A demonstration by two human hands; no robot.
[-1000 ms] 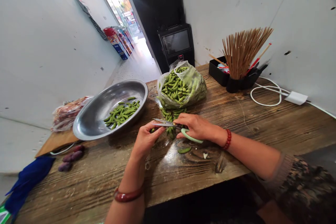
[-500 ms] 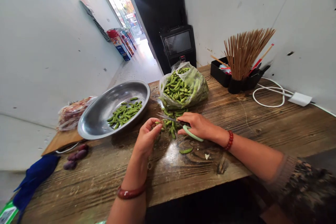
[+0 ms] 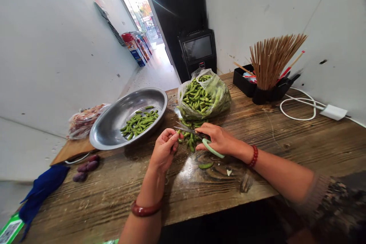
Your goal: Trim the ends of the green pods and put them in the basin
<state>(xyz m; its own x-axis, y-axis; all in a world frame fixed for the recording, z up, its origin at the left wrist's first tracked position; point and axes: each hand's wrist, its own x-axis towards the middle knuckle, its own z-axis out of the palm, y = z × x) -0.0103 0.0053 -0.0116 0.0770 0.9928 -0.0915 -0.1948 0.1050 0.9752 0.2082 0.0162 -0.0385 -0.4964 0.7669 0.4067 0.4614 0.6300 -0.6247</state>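
My right hand (image 3: 215, 140) grips a pair of scissors (image 3: 212, 148) with pale green handles, its blades pointing left and slightly apart. Close to the blade tips, my left hand (image 3: 166, 146) pinches an edamame pod (image 3: 179, 133), mostly covered by the fingers. Beneath the blades lies a small heap of edamame pods (image 3: 191, 144) on the wooden table. One single pod (image 3: 206, 166) rests nearer to me. Behind the heap stands an open plastic bag (image 3: 221, 97) full of pods. To the left, a tilted metal basin (image 3: 105, 131) holds more pods.
Several dark red-purple oval items (image 3: 92, 166) and a blue cloth (image 3: 45, 183) lie at left, near a wooden board (image 3: 68, 150) bearing a bagged item (image 3: 85, 121). At right are a black holder (image 3: 243, 82) with skewers (image 3: 270, 61) and a white cable with adapter (image 3: 333, 112).
The scissor blades have parted a little near the pod in my left hand. The whole view has shifted slightly, with things appearing further right.
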